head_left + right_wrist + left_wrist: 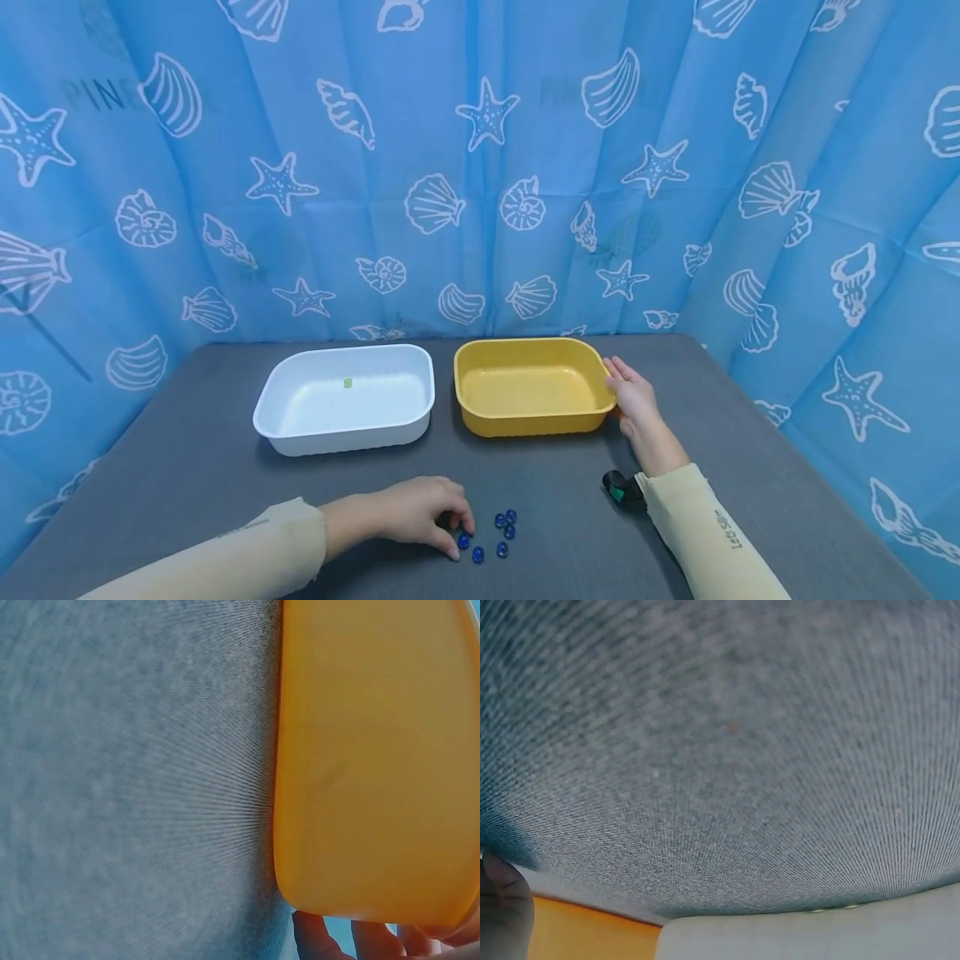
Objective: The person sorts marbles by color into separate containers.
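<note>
My left hand [423, 512] is low over the table, thumb and forefinger bent and spread on either side of a small dark blue glass bead [463, 541]. More such beads lie just to its right, among them a front one [478, 554] and a back one [511, 515]. At the right end of a yellow plastic basin [534, 425], my right hand [633, 398] holds the rim and wall. In the right wrist view, fingertips [313, 934] show at the end of the basin wall [375, 765]. The left wrist view catches part of the thumb [506, 907] but no bead.
Left of the yellow basin stands a white basin [345, 435] with one small yellow-green piece [347, 383] inside. A black strap with a green part [619, 490] is by the right sleeve. A blue shell-print curtain [480, 208] hangs behind the grey table [360, 479].
</note>
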`<state>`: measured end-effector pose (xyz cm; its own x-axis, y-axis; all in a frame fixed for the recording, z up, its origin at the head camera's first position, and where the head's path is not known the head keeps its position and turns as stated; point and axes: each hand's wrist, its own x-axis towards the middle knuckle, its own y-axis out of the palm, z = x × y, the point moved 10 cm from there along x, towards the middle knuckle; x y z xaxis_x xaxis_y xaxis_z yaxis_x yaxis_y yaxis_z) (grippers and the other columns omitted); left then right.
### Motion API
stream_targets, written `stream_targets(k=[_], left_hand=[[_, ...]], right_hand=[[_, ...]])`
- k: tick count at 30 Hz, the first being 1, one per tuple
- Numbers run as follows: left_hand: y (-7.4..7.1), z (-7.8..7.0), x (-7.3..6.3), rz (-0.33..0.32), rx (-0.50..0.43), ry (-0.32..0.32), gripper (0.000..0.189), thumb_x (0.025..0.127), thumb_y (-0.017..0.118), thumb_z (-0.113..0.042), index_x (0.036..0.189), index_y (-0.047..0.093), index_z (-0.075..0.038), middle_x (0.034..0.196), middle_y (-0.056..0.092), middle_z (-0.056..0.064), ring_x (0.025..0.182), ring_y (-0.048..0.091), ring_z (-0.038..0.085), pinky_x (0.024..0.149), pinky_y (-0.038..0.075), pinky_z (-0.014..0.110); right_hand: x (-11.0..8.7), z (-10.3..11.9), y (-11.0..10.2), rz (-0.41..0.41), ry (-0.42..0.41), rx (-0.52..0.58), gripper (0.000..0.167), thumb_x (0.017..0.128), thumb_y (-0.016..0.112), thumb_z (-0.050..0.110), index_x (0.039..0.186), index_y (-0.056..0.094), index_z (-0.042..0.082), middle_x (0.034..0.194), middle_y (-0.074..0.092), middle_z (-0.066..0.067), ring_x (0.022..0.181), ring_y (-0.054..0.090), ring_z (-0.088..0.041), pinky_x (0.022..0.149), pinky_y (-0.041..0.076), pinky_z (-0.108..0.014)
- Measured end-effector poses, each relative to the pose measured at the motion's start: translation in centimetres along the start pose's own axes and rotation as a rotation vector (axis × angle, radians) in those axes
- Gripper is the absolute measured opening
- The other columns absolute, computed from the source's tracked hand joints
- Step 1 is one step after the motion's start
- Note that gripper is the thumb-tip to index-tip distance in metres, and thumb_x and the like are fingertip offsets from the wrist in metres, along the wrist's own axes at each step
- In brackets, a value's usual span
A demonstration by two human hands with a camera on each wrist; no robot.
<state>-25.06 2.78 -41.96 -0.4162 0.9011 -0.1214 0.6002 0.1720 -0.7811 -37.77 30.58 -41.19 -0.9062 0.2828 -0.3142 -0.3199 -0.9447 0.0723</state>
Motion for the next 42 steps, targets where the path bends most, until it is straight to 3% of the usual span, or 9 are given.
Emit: stream_targets(k=[19, 36, 42], left_hand=[[-0.1, 0.1, 0.6, 0.001, -0.006, -0.012, 0.013, 0.087, 0.074, -0.020, 0.099, 0.071, -0.017, 0.083, 0.049, -0.018, 0.080, 0.046, -0.004, 0.072, 0.042, 0.016], [-2.8, -0.8, 1.1, -0.042, 0.034, -0.053, 0.014, 0.087, 0.075, -0.020, 0.100, 0.071, -0.016, 0.085, 0.053, -0.017, 0.083, 0.048, -0.003, 0.076, 0.044, 0.018], [-4.4, -0.7, 1.5, -0.089, 0.040, -0.072, 0.015, 0.086, 0.075, -0.019, 0.100, 0.072, -0.015, 0.085, 0.054, -0.015, 0.081, 0.050, 0.001, 0.074, 0.045, 0.019]], right_hand=[[0.1, 0.0, -0.1, -0.009, -0.002, -0.011, 0.054, 0.106, 0.036, 0.009, 0.156, 0.018, 0.016, 0.157, 0.026, 0.000, 0.143, 0.024, -0.017, 0.112, 0.027, -0.037], [0.1, -0.2, -0.3, -0.004, 0.005, 0.011, 0.053, 0.106, 0.036, 0.011, 0.156, 0.018, 0.016, 0.157, 0.027, 0.000, 0.143, 0.025, -0.016, 0.112, 0.027, -0.036], [0.2, -0.1, -0.2, -0.003, -0.001, 0.006, 0.053, 0.106, 0.036, 0.010, 0.156, 0.019, 0.016, 0.157, 0.027, 0.000, 0.143, 0.025, -0.017, 0.112, 0.028, -0.037]])
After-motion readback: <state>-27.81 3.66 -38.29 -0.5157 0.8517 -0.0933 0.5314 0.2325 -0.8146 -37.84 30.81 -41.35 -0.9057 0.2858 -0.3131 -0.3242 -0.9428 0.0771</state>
